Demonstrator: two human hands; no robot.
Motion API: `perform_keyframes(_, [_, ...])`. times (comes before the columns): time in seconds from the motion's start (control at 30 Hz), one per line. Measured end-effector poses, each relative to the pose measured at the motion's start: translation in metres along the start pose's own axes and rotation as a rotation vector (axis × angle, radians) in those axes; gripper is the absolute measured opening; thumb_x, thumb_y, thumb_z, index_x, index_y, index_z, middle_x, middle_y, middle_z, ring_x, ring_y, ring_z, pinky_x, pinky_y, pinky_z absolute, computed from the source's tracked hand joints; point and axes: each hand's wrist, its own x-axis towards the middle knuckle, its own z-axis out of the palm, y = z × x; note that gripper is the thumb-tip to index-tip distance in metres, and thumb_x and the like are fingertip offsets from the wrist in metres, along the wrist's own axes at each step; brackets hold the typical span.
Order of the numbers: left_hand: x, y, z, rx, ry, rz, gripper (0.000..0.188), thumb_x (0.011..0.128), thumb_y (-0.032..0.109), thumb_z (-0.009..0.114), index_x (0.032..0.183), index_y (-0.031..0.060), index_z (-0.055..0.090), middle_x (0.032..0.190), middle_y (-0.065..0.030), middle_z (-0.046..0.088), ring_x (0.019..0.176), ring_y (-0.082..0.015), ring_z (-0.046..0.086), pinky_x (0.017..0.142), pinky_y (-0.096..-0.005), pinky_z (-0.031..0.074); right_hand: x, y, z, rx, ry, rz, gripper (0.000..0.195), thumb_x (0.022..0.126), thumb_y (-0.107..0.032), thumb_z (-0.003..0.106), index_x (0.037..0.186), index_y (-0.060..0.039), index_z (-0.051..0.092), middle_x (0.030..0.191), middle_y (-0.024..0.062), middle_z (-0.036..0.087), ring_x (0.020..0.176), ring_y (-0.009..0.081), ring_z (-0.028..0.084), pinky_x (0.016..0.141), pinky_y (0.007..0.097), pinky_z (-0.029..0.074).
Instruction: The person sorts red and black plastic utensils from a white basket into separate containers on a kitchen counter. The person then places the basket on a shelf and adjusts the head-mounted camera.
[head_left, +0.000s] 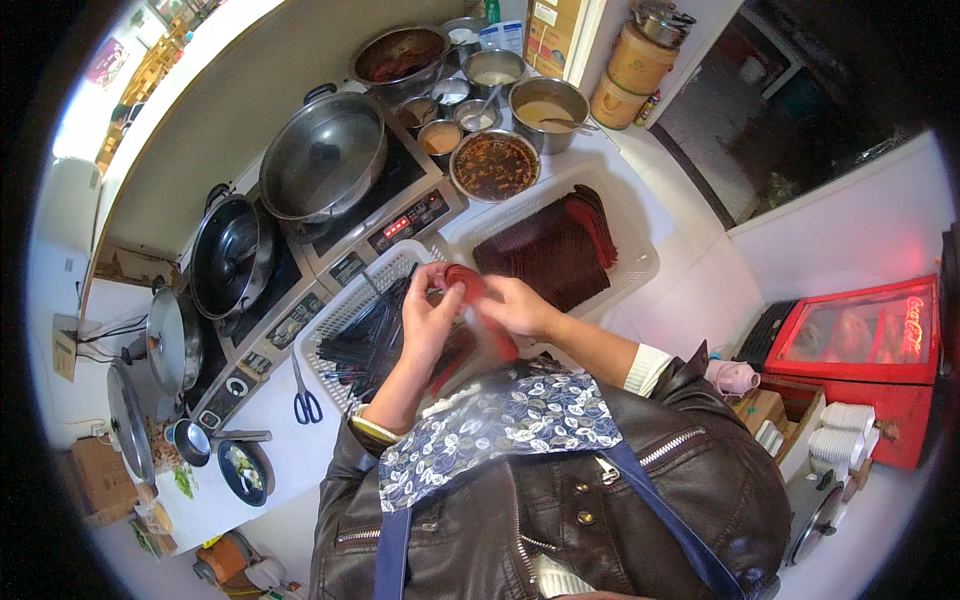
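Before my chest, my left hand (429, 315) pinches the top of a reddish, flexible stack of strips or sheets (469, 289), whose exact kind I cannot tell. My right hand (514, 306) is at its right side, fingers bent against it; the lower part hangs down blurred. Under my left forearm is a white perforated plastic basket (309, 352) with dark thin sticks or strips (367, 337). Beyond my right hand, a white plastic basket (637, 259) holds neatly layered dark red strips or sheets (544, 251).
Scissors (306, 401) lie left of the near basket. Large pans (324, 154) stand on induction cookers (397, 225). Metal bowls of sauce (495, 165) and a pot with a ladle (549, 112) are at the back. A red drinks fridge (862, 367) stands at right.
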Motion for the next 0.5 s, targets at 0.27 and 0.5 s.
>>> perform_keyframes(0.27, [-0.011, -0.020, -0.027, -0.010, 0.011, -0.076, 0.020, 0.097, 0.010, 0.065, 0.115, 0.0003, 0.060, 0.098, -0.0040, 0.061, 0.080, -0.0110, 0.061, 0.071, -0.0256, 0.051, 0.009, 0.058, -0.099, -0.624, 0.774, 0.063, 0.041, 0.090, -0.023, 0.063, 0.118, 0.0056, 0.055, 0.103, 0.0330, 0.067, 0.100, 0.0506, 0.064, 0.088, 0.0551, 0.052])
perform_keyframes(0.5, [-0.038, -0.039, -0.056, -0.019, 0.094, -0.219, 0.014, 0.098, 0.009, 0.062, 0.110, 0.0020, 0.063, 0.096, -0.0045, 0.064, 0.080, -0.0135, 0.065, 0.068, -0.0258, 0.051, 0.031, 0.047, -0.139, -0.991, 0.775, 0.329, 0.040, 0.091, -0.029, 0.060, 0.114, 0.0020, 0.049, 0.096, 0.0281, 0.070, 0.093, 0.0460, 0.069, 0.082, 0.0563, 0.054])
